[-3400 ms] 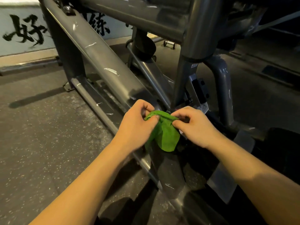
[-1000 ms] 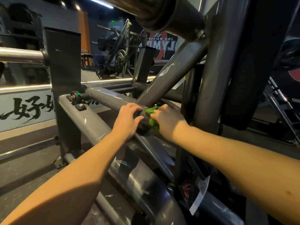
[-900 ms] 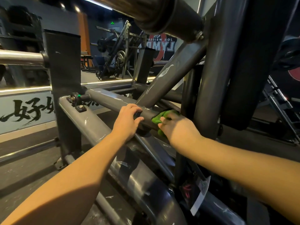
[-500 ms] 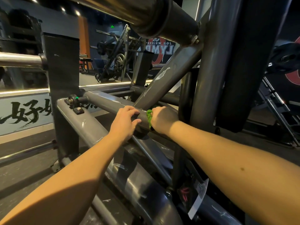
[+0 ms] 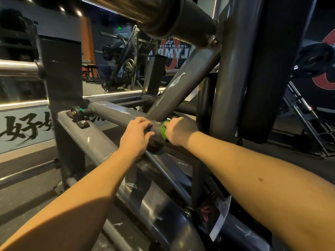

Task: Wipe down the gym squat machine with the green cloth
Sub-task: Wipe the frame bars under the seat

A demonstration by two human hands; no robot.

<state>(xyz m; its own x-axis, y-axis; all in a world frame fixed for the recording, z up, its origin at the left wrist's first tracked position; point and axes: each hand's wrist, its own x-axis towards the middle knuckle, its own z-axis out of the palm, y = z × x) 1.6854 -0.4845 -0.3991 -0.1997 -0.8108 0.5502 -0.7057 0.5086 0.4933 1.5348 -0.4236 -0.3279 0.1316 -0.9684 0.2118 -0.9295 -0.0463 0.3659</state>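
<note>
At the squat machine point(image 5: 230, 73), my left hand point(image 5: 136, 135) curls over the grey crossbar point(image 5: 112, 111), fingers on top and thumb beneath, just left of the joint where a diagonal tube point(image 5: 179, 82) meets it. My right hand point(image 5: 179, 131) wraps the same bar on the other side of that joint, clamped on the green cloth point(image 5: 164, 132), which is bunched between palm and metal. Only a crumpled edge of it shows at the thumb side. The hands sit near each other but do not touch. White scuffs mark the paint of the lower rail point(image 5: 94, 142). A thick dark cylinder point(image 5: 172, 17) crosses overhead. Black brush lettering runs along the wall point(image 5: 21, 129) at left, and a weight plate point(image 5: 315, 58) hangs in shadow at right.
</note>
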